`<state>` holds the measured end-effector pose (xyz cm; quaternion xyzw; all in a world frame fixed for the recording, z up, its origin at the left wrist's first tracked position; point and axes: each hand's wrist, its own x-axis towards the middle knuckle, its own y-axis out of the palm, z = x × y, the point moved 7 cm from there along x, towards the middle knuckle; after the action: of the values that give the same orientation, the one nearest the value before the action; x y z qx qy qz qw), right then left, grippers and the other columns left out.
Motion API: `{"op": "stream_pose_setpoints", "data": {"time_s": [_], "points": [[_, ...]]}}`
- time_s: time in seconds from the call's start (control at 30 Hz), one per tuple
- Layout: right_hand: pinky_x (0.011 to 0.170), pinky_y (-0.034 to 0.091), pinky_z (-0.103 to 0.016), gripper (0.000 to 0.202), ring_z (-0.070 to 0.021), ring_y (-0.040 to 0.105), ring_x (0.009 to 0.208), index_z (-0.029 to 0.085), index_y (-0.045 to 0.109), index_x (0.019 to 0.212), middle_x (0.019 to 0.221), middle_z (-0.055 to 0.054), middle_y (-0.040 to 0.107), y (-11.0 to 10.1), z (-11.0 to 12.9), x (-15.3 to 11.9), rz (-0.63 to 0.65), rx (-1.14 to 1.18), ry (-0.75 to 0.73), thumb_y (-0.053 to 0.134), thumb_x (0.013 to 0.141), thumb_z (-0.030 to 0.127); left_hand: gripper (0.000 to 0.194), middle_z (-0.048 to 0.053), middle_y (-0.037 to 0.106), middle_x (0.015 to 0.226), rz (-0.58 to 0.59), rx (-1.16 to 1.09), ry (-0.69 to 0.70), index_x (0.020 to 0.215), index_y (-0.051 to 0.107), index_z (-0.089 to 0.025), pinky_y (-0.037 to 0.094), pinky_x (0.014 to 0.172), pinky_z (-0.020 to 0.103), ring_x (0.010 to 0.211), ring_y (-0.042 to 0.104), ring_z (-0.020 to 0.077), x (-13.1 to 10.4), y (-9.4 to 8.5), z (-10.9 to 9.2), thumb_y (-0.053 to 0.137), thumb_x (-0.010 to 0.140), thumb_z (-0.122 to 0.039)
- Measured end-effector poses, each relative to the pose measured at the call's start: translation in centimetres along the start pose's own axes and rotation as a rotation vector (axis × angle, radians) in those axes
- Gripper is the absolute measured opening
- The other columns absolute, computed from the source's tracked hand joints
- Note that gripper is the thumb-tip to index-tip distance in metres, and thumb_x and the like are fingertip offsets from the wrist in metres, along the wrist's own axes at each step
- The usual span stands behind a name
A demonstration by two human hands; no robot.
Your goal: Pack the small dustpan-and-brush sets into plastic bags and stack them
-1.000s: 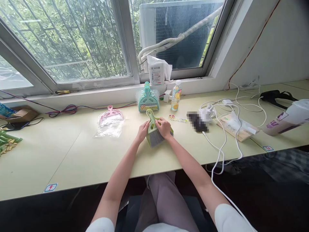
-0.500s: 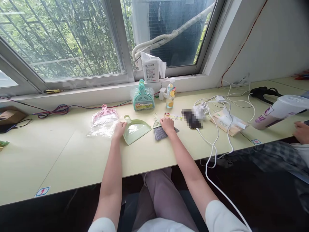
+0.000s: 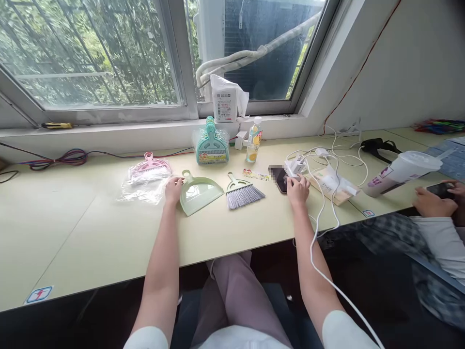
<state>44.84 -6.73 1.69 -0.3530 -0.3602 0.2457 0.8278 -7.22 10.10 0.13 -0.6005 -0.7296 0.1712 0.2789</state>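
My left hand [image 3: 173, 190] is closed on the left rim of a pale green dustpan [image 3: 199, 195], just beside its handle. To the right of the dustpan, a small hand brush [image 3: 244, 192] with grey bristles and a green handle lies flat on the table. My right hand [image 3: 298, 191] has its fingers curled at the right edge of a dark phone [image 3: 279, 180], below a white charger [image 3: 296, 166]. What its fingers hold is hidden. Left of my left hand lies a pink dustpan-and-brush set [image 3: 149, 167] in clear plastic wrap.
A stack of teal dustpans [image 3: 212, 148] stands by the window, near a drink bottle [image 3: 254, 140] and a tissue pack [image 3: 225, 104]. White cables [image 3: 315, 232] trail over the table's edge. A large cup [image 3: 403, 172] leans near another person's hands [image 3: 434, 201] at right.
My right hand has let go of the brush and moved right to the phone and charger. The brush stays on the table. My left hand remains at the dustpan. The view has shifted slightly.
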Motion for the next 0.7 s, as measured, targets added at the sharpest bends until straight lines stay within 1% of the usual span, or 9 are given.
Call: {"op": "stream_pose_setpoints", "data": {"time_s": [0.13, 0.2, 0.27, 0.3, 0.37, 0.43, 0.57, 0.63, 0.7], "points": [[0.095, 0.037, -0.054, 0.043, -0.0341, 0.034, 0.127, 0.022, 0.07, 0.107, 0.139, -0.013, 0.045, 0.2, -0.4, -0.4, 0.061, -0.042, -0.015, 0.037, 0.091, 0.043, 0.032, 0.006, 0.073, 0.099, 0.0, -0.002, 0.012, 0.097, 0.071, -0.02, 0.047, 0.087, 0.032, 0.092, 0.067, 0.0213, 0.1, 0.3, 0.0, 0.044, 0.085, -0.033], [0.097, 0.035, -0.055, 0.043, -0.0339, 0.034, 0.128, 0.021, 0.067, 0.113, 0.139, -0.014, 0.045, 0.0, -0.1, -0.5, 0.051, -0.049, 0.002, 0.037, 0.091, 0.045, 0.033, 0.006, 0.073, 0.099, 0.004, -0.006, 0.006, 0.097, 0.071, -0.02, 0.048, 0.087, 0.032, 0.092, 0.067, 0.0212, 0.0, 0.3, 0.0, 0.043, 0.085, -0.032], [0.098, 0.033, -0.056, 0.05, -0.0351, 0.036, 0.128, 0.019, 0.056, 0.126, 0.139, -0.018, 0.046, -0.3, 0.2, -0.7, 0.041, -0.064, 0.037, 0.04, 0.089, 0.049, 0.033, 0.006, 0.073, 0.098, 0.009, 0.002, -0.008, 0.097, 0.071, -0.021, 0.048, 0.086, 0.032, 0.092, 0.067, 0.0216, 0.0, 0.3, 0.0, 0.043, 0.084, -0.033], [0.098, 0.032, -0.057, 0.058, -0.0361, 0.039, 0.126, 0.018, 0.048, 0.133, 0.137, -0.02, 0.047, -0.3, 0.4, -0.8, 0.061, -0.077, 0.053, 0.043, 0.087, 0.053, 0.033, 0.006, 0.073, 0.098, 0.01, 0.009, -0.013, 0.097, 0.071, -0.021, 0.048, 0.086, 0.032, 0.092, 0.067, 0.0219, 0.0, 0.3, 0.0, 0.044, 0.084, -0.033], [0.098, 0.03, -0.056, 0.078, -0.038, 0.043, 0.123, 0.015, 0.032, 0.142, 0.135, -0.023, 0.049, 0.1, 0.7, -1.2, 0.143, -0.107, 0.063, 0.051, 0.081, 0.058, 0.032, 0.006, 0.073, 0.097, 0.012, 0.018, -0.015, 0.097, 0.071, -0.021, 0.047, 0.086, 0.033, 0.092, 0.066, 0.0222, 0.0, 0.3, 0.0, 0.044, 0.084, -0.033], [0.099, 0.028, -0.055, 0.087, -0.0387, 0.045, 0.122, 0.014, 0.025, 0.145, 0.133, -0.024, 0.051, 0.2, 1.0, -1.7, 0.204, -0.136, 0.056, 0.058, 0.076, 0.057, 0.032, 0.006, 0.073, 0.097, 0.011, 0.022, -0.007, 0.096, 0.071, -0.021, 0.047, 0.087, 0.033, 0.092, 0.066, 0.0221, 0.0, 0.3, -0.2, 0.044, 0.083, -0.032], [0.101, 0.025, -0.053, 0.085, -0.038, 0.047, 0.122, 0.015, 0.027, 0.142, 0.128, -0.022, 0.056, -1.0, 0.8, -2.9, 0.197, -0.183, 0.044, 0.063, 0.075, 0.051, 0.032, 0.005, 0.073, 0.096, 0.01, 0.027, 0.004, 0.095, 0.071, -0.021, 0.046, 0.088, 0.033, 0.091, 0.066, 0.022, -0.1, 0.2, -0.4, 0.044, 0.083, -0.031], [0.101, 0.025, -0.053, 0.084, -0.0376, 0.049, 0.12, 0.015, 0.029, 0.142, 0.125, -0.021, 0.058, -2.1, 0.5, -4.3, 0.204, -0.205, 0.015, 0.064, 0.074, 0.051, 0.031, 0.005, 0.073, 0.095, 0.011, 0.027, 0.001, 0.095, 0.071, -0.021, 0.046, 0.088, 0.034, 0.091, 0.066, 0.0221, 0.0, 0.3, -0.3, 0.045, 0.083, -0.032], [0.099, 0.026, -0.052, 0.082, -0.0372, 0.051, 0.116, 0.016, 0.032, 0.141, 0.123, -0.021, 0.06, -3.3, 0.2, -6.3, 0.208, -0.226, -0.021, 0.063, 0.074, 0.053, 0.03, 0.005, 0.073, 0.094, 0.009, 0.018, 0.006, 0.095, 0.071, -0.021, 0.047, 0.088, 0.033, 0.09, 0.066, 0.0219, 0.1, 0.3, -0.2, 0.045, 0.083, -0.032]]}}
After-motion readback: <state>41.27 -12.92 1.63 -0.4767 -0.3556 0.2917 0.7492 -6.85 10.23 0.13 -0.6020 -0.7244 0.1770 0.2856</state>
